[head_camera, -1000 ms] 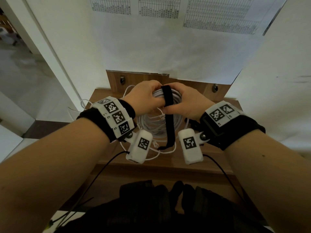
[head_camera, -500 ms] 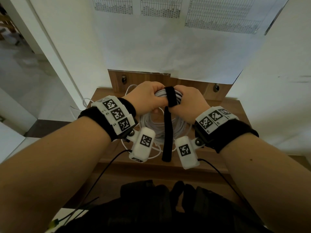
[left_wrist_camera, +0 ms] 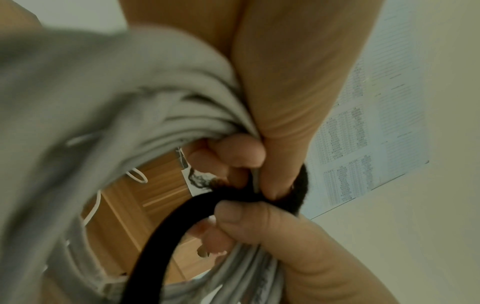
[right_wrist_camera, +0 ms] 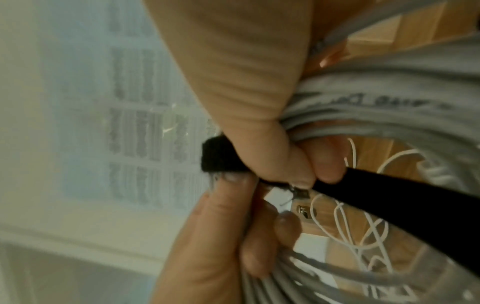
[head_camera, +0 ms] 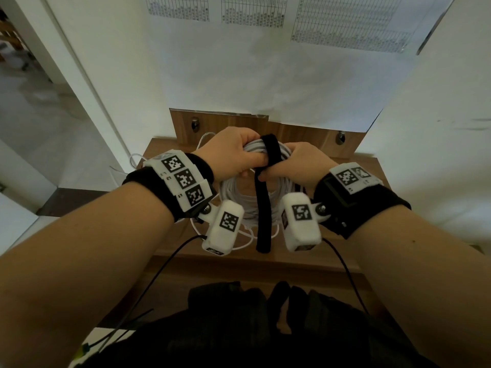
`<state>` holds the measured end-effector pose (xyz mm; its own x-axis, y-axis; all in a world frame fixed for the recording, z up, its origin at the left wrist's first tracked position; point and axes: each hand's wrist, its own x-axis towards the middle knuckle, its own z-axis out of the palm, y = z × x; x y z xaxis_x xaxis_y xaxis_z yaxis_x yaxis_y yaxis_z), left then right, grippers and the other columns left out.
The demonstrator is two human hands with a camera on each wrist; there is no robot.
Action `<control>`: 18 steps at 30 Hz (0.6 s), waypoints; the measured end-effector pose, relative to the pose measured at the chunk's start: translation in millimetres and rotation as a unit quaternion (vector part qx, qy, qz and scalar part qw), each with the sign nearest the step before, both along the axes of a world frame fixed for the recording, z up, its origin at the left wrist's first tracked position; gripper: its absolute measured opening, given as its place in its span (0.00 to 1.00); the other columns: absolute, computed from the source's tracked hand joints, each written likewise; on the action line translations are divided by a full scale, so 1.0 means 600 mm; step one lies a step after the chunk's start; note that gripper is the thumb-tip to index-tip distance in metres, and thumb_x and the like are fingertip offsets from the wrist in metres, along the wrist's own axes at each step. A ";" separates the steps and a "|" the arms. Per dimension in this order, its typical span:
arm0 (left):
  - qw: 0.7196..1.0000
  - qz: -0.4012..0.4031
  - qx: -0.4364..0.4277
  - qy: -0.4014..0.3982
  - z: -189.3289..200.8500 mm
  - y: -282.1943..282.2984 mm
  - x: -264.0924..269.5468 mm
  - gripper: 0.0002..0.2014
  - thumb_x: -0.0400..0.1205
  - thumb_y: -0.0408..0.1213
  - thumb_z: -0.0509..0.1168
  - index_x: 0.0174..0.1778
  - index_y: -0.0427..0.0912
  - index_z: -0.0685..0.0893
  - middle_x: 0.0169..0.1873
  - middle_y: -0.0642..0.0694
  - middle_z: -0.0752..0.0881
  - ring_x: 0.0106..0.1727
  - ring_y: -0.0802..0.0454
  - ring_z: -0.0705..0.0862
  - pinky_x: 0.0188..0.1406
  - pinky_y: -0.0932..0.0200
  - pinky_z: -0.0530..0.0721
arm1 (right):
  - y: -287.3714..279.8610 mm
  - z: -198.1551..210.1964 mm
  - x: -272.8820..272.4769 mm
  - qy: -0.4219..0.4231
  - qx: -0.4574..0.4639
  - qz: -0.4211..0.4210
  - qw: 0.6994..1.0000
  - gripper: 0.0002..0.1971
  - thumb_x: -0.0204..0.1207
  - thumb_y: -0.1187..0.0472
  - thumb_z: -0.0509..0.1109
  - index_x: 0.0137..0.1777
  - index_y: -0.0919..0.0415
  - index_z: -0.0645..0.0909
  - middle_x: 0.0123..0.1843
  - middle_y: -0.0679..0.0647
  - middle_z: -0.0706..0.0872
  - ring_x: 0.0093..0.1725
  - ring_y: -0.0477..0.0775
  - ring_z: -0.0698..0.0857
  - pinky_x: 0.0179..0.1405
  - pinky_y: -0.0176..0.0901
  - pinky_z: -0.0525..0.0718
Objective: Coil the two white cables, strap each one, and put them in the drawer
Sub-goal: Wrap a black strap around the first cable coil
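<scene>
Here, one coil, one strap.

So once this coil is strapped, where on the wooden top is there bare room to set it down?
Bare wood shows on the wooden top right of the right hand, toward the wall, and along the front edge below the strap. The middle and left are crowded: the coil hangs there over loose white cable.

Head cam above, facing fwd/down at wooden shelf, wrist cams v. close beneath, facing up past shelf, all sharing black strap on cable coil
</scene>
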<state>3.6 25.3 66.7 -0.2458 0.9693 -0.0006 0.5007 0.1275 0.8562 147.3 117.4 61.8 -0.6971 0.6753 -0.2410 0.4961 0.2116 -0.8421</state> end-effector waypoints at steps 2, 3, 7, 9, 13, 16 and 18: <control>1.000 -0.005 -0.006 -0.004 0.000 -0.002 -0.003 0.12 0.77 0.39 0.73 0.53 0.39 0.85 0.32 0.51 0.86 0.25 0.64 0.82 0.27 0.71 0.80 | 0.004 0.007 0.008 0.025 -0.100 0.019 0.994 0.16 0.70 0.67 0.78 0.58 0.58 0.87 0.51 0.56 0.92 0.47 0.52 0.91 0.42 0.39 0.89; 1.000 -0.008 -0.009 -0.003 0.000 -0.003 -0.003 0.12 0.77 0.41 0.73 0.54 0.40 0.85 0.33 0.51 0.86 0.26 0.63 0.82 0.28 0.70 0.81 | 0.006 0.008 0.011 0.036 -0.139 0.022 0.989 0.17 0.72 0.68 0.75 0.61 0.60 0.85 0.54 0.60 0.91 0.50 0.56 0.91 0.47 0.42 0.89; 1.000 -0.014 -0.017 -0.011 0.000 -0.006 -0.006 0.12 0.77 0.40 0.73 0.55 0.42 0.85 0.29 0.54 0.85 0.25 0.65 0.81 0.27 0.72 0.79 | 0.007 0.004 0.018 0.081 -0.256 -0.035 0.963 0.29 0.67 0.58 0.73 0.68 0.71 0.79 0.57 0.76 0.83 0.48 0.66 0.82 0.57 0.59 0.81; 0.999 -0.017 -0.023 -0.018 0.001 -0.007 -0.009 0.11 0.78 0.40 0.72 0.54 0.42 0.85 0.26 0.56 0.85 0.24 0.64 0.80 0.27 0.71 0.79 | 0.003 0.005 0.023 0.128 -0.345 -0.038 0.929 0.25 0.72 0.56 0.68 0.67 0.69 0.80 0.53 0.69 0.84 0.42 0.61 0.85 0.51 0.53 0.85; 0.999 -0.035 -0.022 -0.012 0.002 -0.007 -0.008 0.09 0.78 0.40 0.73 0.50 0.41 0.85 0.23 0.57 0.84 0.25 0.61 0.80 0.28 0.69 0.79 | 0.002 0.005 0.028 0.163 -0.408 -0.006 0.898 0.30 0.84 0.42 0.54 0.71 0.65 0.79 0.62 0.68 0.86 0.52 0.63 0.88 0.48 0.52 0.90; 0.998 -0.049 -0.027 -0.005 0.000 -0.008 -0.006 0.07 0.78 0.39 0.72 0.48 0.43 0.84 0.22 0.59 0.84 0.23 0.64 0.80 0.27 0.71 0.78 | 0.007 0.007 0.024 0.154 -0.401 0.009 0.903 0.36 0.79 0.35 0.53 0.72 0.64 0.78 0.66 0.67 0.84 0.62 0.66 0.85 0.57 0.58 0.88; 0.998 -0.056 -0.033 -0.004 -0.004 -0.009 -0.004 0.05 0.78 0.38 0.72 0.46 0.44 0.83 0.22 0.59 0.84 0.23 0.65 0.80 0.26 0.71 0.77 | 0.009 0.006 0.022 0.189 -0.387 -0.029 0.902 0.33 0.78 0.37 0.58 0.70 0.63 0.80 0.66 0.66 0.85 0.62 0.66 0.85 0.60 0.59 0.85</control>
